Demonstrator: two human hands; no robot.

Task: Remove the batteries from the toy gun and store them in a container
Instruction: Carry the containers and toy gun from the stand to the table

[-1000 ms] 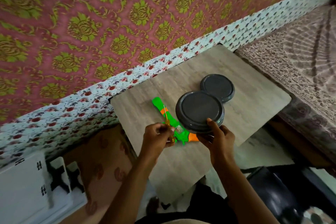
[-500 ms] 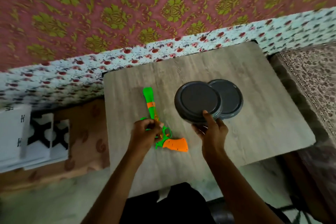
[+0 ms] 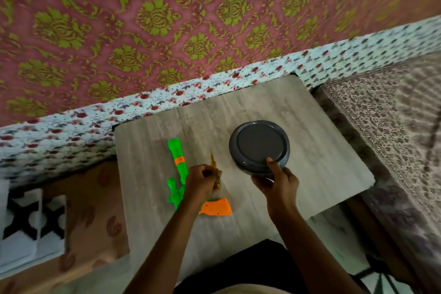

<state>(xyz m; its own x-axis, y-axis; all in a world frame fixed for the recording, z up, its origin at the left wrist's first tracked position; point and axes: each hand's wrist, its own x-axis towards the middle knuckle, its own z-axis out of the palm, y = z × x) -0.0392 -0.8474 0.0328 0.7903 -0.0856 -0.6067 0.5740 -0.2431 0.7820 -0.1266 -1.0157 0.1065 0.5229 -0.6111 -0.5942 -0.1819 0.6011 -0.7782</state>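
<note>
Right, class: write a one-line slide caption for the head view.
The left hand holds a thin amber tool by the toy gun while the right hand grips a dark round container.

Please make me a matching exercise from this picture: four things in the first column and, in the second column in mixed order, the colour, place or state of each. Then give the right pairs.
Column 1
1. toy gun
2. round grey container
3. thin amber tool
4. table

Column 2
a. gripped at its near rim by the right hand
b. held in the left hand, its far end pointing away from the person
c. lying flat, green with orange parts
d. pale wood-grain surface

Pairs: 1-c, 2-a, 3-b, 4-d
</note>
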